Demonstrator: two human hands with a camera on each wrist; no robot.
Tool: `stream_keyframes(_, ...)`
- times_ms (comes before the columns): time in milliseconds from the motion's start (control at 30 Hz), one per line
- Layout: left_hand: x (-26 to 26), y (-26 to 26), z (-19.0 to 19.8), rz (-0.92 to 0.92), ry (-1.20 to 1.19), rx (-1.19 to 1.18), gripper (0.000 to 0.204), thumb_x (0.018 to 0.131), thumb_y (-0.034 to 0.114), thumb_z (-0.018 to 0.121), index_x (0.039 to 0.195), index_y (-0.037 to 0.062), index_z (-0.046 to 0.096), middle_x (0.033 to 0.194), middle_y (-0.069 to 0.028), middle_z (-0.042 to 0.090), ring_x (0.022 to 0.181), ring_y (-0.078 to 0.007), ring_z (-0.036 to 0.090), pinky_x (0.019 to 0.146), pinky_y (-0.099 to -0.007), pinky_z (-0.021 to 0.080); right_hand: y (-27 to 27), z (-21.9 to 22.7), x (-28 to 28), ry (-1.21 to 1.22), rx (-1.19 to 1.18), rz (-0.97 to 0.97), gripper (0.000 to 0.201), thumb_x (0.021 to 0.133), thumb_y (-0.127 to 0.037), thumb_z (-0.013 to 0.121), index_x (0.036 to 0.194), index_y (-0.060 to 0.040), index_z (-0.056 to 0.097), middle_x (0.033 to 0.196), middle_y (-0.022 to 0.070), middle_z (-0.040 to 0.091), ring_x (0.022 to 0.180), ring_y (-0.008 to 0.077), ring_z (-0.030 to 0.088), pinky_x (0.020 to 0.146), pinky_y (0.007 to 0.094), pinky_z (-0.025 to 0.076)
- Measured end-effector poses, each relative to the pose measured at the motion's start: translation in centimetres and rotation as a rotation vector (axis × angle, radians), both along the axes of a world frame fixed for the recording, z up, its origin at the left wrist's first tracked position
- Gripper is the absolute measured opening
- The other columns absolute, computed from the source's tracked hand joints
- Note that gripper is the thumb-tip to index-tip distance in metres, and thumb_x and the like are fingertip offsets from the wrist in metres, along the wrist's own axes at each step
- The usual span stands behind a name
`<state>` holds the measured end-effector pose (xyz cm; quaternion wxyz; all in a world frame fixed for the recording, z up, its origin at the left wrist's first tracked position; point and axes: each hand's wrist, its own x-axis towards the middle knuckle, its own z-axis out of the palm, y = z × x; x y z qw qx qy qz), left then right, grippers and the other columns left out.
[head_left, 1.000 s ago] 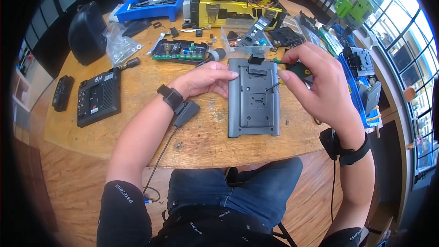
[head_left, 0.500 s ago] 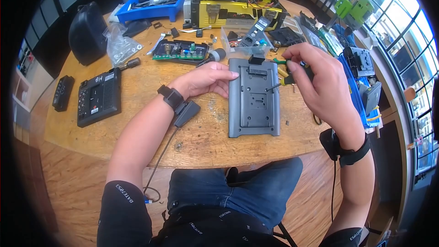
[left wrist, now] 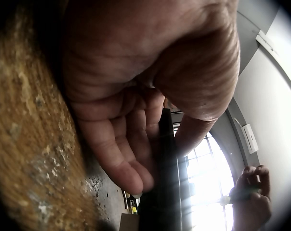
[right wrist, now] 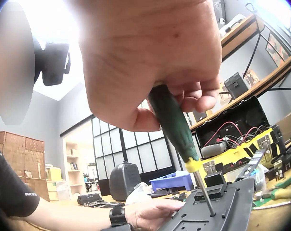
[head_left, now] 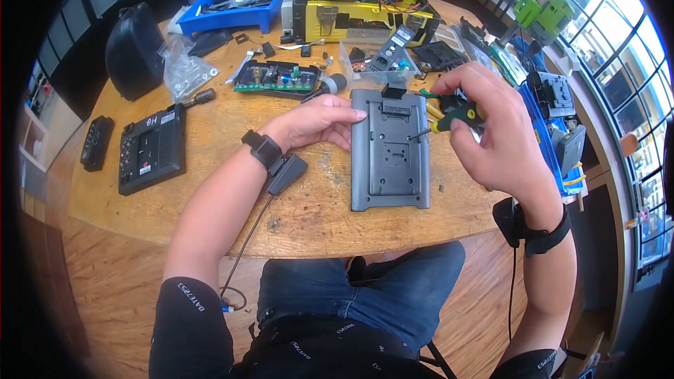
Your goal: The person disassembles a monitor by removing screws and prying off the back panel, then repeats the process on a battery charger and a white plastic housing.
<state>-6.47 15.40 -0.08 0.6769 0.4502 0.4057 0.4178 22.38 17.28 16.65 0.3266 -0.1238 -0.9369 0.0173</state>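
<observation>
A dark grey device housing (head_left: pixel 390 195) with screw holes and raised mounts stands near the table's front edge. My left hand (head_left: pixel 316 123) holds its upper left edge, thumb on the front face and the other fingers (left wrist: pixel 131 159) around behind. In my right hand (head_left: pixel 500 133) is a screwdriver (head_left: pixel 444 123) with a green and yellow handle. Its thin shaft points into a hole right of the housing's middle. The right wrist view shows the screwdriver handle (right wrist: pixel 173 122) between thumb and curled fingers, with the tip down in the hole.
Left of the housing lie a black monitor-like device (head_left: pixel 151 151) and a slim black block (head_left: pixel 96 142). Behind are a circuit board (head_left: pixel 275 84), a clear parts box (head_left: pixel 351 70), a blue tray (head_left: pixel 263 20) and a yellow toolbox (head_left: pixel 351 21). More tools and parts crowd the right side.
My right thumb and fingers have shifted around the screwdriver handle, which now shows more of its green grip. The left hand and the housing stay in place.
</observation>
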Motion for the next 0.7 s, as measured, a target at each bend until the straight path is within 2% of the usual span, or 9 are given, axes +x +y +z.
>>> stream_keyframes(67,0.0,0.0,0.0,-0.007,-0.007,0.000,0.035,0.103,0.030,0.071,0.122,-0.0001,0.071,0.105,-0.0126,0.079,0.090,-0.0175,0.078,0.081,-0.0294,0.065,-0.1,0.1,0.3,-0.052,-0.033,-0.075,0.020,0.086,-0.006,0.070,0.106,-0.0042,0.068,0.092,0.0132,0.069,0.081,0.0327,0.070,0.070,0.0400,0.054)
stream_keyframes(300,0.2,-0.1,0.2,0.008,0.003,0.001,0.037,0.104,0.030,0.070,0.123,-0.0011,0.070,0.106,-0.0127,0.080,0.089,-0.0172,0.078,0.080,-0.0283,0.066,-0.5,0.3,-0.1,-0.011,-0.066,-0.029,0.016,0.086,-0.006,0.071,0.102,-0.0039,0.070,0.091,0.0124,0.069,0.077,0.0326,0.068,0.070,0.0387,0.054)
stream_keyframes(367,0.2,0.0,0.1,0.006,-0.001,0.004,0.037,0.104,0.030,0.070,0.123,-0.0014,0.070,0.106,-0.0128,0.080,0.088,-0.0172,0.078,0.080,-0.0283,0.066,-0.3,0.2,0.1,-0.068,-0.068,-0.113,0.019,0.084,-0.003,0.069,0.103,-0.0038,0.069,0.093,0.0135,0.069,0.080,0.0328,0.068,0.070,0.0388,0.054)
stream_keyframes(467,0.1,0.0,0.2,0.007,0.005,0.002,0.036,0.104,0.030,0.070,0.123,-0.0015,0.070,0.106,-0.0130,0.080,0.088,-0.0172,0.078,0.079,-0.0284,0.066,0.7,-0.5,0.0,-0.025,-0.046,-0.037,0.020,0.083,-0.005,0.070,0.103,-0.0041,0.069,0.094,0.0140,0.069,0.082,0.0330,0.069,0.070,0.0391,0.054)
stream_keyframes(567,0.1,0.0,0.0,0.009,-0.005,0.002,0.036,0.104,0.029,0.071,0.123,-0.0017,0.070,0.105,-0.0131,0.080,0.088,-0.0173,0.079,0.079,-0.0286,0.066,-0.6,0.4,-0.1,-0.049,-0.078,0.002,0.019,0.086,-0.004,0.068,0.104,-0.0043,0.069,0.093,0.0138,0.070,0.082,0.0329,0.070,0.070,0.0401,0.054)
stream_keyframes(700,0.0,0.2,-0.2,-0.007,-0.023,0.001,0.037,0.103,0.029,0.071,0.123,-0.0017,0.070,0.105,-0.0131,0.080,0.088,-0.0175,0.079,0.079,-0.0284,0.066,-0.9,0.8,0.0,-0.057,-0.029,-0.044,0.020,0.086,-0.004,0.067,0.106,-0.0044,0.069,0.094,0.0139,0.070,0.085,0.0336,0.070,0.072,0.0403,0.054)
